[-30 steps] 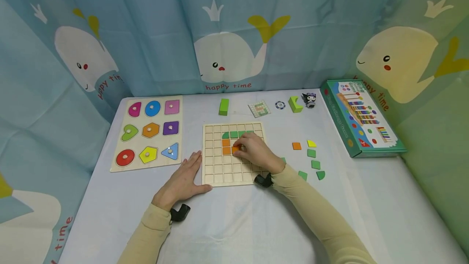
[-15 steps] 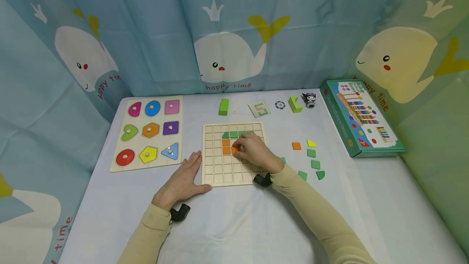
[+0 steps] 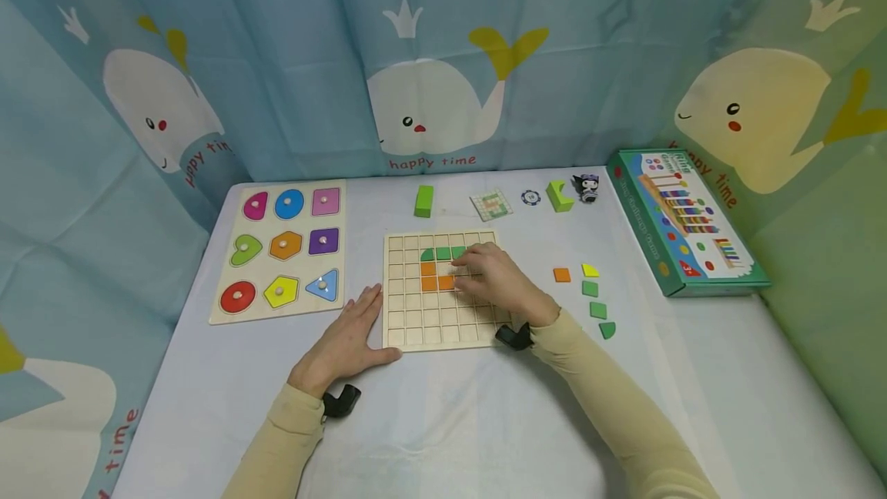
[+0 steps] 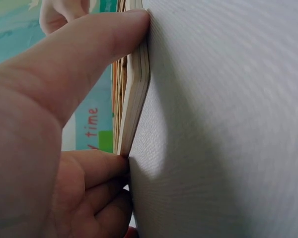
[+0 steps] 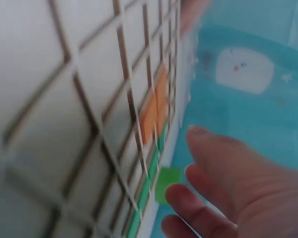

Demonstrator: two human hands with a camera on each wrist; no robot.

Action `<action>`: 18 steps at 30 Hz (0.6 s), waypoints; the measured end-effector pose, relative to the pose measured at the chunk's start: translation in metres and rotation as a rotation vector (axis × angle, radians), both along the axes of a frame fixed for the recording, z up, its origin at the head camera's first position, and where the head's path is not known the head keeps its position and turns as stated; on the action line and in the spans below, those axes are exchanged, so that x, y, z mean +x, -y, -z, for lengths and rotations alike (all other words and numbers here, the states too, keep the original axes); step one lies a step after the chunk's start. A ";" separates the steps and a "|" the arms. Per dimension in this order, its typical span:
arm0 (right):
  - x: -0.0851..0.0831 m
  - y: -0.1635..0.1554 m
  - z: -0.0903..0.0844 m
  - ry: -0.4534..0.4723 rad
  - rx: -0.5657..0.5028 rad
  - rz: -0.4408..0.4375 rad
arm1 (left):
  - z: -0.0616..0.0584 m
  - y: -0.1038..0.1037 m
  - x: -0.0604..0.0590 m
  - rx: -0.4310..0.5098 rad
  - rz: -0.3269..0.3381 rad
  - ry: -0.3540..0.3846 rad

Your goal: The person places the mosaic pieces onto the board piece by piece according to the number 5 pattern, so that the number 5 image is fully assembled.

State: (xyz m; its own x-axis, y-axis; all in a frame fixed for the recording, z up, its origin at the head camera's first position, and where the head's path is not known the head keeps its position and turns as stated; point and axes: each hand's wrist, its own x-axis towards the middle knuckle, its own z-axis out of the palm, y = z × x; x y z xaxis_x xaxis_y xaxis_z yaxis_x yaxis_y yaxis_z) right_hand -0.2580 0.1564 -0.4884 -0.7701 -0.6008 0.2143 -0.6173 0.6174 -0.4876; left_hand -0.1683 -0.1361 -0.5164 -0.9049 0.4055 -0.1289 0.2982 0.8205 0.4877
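A wooden grid board (image 3: 409,333) lies on the table. My left hand (image 3: 346,343) rests flat at its lower left corner, fingertips at the left side and thumb (image 4: 99,37) along the near edge. Over the board's middle hovers my right hand (image 3: 500,279), thumb and fingers parted with nothing between them. Just left of its fingertips, an orange square tile (image 3: 446,283) sits in a cell beside another orange tile (image 3: 429,284), with a third orange tile (image 3: 429,269) above that one. Along the row behind run a green quarter-round tile (image 3: 427,255) and green squares (image 3: 443,253), partly covered by the right hand.
Loose tiles lie to the right: an orange square (image 3: 561,275), a yellow piece (image 3: 590,270) and several green ones (image 3: 598,310). A shape puzzle (image 3: 277,314) is at left, a game box (image 3: 686,222) at right. Behind stand green blocks (image 3: 423,202), a pattern card (image 3: 491,205), a chip (image 3: 530,197) and a figurine (image 3: 587,188).
My right hand has let go of the orange tile, leaving it in its cell, and has moved slightly right with its fingers spread. My left hand has stayed put.
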 end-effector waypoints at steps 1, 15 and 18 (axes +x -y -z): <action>0.000 -0.004 -0.003 0.008 -0.005 0.009 | 0.000 0.000 0.000 0.000 0.000 -0.001; 0.007 -0.099 -0.006 -0.002 -0.054 0.225 | -0.001 -0.001 0.000 -0.003 -0.008 0.018; 0.009 -0.118 -0.007 0.003 -0.045 0.268 | -0.001 -0.001 0.000 -0.003 -0.009 0.015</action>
State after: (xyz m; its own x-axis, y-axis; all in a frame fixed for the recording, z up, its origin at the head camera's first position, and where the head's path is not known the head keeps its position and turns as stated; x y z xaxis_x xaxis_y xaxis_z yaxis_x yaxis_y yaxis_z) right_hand -0.2489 0.2743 -0.4812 -0.9010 -0.3655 0.2336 -0.4334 0.7358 -0.5203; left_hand -0.1684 -0.1352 -0.5156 -0.9064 0.3973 -0.1438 0.2835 0.8243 0.4900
